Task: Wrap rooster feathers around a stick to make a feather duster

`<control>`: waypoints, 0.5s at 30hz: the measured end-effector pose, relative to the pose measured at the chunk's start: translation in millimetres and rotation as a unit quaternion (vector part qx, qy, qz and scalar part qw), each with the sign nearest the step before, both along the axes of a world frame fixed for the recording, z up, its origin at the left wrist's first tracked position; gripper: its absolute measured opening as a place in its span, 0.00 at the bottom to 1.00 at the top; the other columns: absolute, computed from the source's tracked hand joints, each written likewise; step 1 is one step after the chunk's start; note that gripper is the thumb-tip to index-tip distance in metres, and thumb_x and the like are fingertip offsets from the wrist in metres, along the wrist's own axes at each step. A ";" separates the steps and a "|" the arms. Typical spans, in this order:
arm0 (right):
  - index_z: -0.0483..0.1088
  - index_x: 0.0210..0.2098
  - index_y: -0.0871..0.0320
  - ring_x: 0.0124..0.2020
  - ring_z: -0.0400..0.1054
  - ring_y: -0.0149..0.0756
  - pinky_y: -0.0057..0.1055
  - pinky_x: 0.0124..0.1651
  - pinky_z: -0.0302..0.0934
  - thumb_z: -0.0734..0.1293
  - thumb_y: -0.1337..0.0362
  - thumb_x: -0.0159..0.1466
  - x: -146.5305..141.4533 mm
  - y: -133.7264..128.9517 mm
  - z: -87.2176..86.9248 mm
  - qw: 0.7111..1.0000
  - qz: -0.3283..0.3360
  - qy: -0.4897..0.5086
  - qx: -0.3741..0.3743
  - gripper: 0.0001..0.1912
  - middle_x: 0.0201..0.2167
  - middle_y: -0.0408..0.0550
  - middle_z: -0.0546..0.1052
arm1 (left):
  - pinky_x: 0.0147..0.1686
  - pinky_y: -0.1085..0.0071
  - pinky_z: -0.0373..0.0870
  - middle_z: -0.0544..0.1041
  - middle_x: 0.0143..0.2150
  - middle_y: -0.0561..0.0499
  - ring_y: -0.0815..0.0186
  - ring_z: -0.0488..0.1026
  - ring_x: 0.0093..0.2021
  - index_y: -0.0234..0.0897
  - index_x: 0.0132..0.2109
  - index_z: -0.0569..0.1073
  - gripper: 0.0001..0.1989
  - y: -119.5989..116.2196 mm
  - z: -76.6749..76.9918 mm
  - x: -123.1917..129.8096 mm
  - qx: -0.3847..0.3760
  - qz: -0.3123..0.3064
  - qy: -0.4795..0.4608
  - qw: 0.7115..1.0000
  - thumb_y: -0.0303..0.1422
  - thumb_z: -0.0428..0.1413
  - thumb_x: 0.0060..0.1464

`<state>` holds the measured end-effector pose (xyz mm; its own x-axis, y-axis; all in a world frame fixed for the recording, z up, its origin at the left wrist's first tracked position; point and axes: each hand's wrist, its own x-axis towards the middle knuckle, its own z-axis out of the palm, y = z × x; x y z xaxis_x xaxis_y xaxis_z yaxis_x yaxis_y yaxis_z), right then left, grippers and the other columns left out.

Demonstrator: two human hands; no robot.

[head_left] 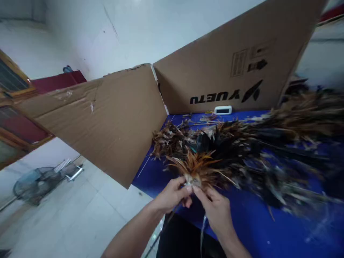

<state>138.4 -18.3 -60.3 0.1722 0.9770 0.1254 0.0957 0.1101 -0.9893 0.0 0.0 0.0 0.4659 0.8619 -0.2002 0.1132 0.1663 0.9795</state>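
Left hand [174, 195] and right hand [215, 208], fingers tight around a spiky, downy-based orange feather bundle [195, 164]

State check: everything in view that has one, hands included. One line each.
Left hand: closed, fingers pinching the feather bundle's base
Right hand: closed, pinching the same base
Feather bundle: gripped, tips fanned out
Loose feathers: strewn in a heap on the blue surface
Cardboard panels: standing, print upside down
White device: display dark
Fan: running or off, cannot tell

Cardboard panel [199, 68] — upside-down "YUETU" [215, 97], arrow sign [257, 65]
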 end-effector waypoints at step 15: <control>0.76 0.28 0.59 0.34 0.73 0.43 0.33 0.38 0.65 0.69 0.57 0.52 7.4 8.7 -0.6 0.998 -0.003 0.043 -0.035 0.11 0.30 0.49 0.80 | 0.28 0.74 0.59 0.67 0.22 0.53 0.70 0.65 0.25 0.35 0.23 0.65 0.15 -5.8 -18.8 10.5 0.278 0.090 0.262 0.920 0.31 0.47 0.58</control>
<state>145.8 -9.7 -60.8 0.1853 0.9818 0.0412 0.0098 0.0400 -0.9991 10.5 -5.8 -18.8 0.2712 0.9525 0.1382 0.6130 -0.2816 0.7382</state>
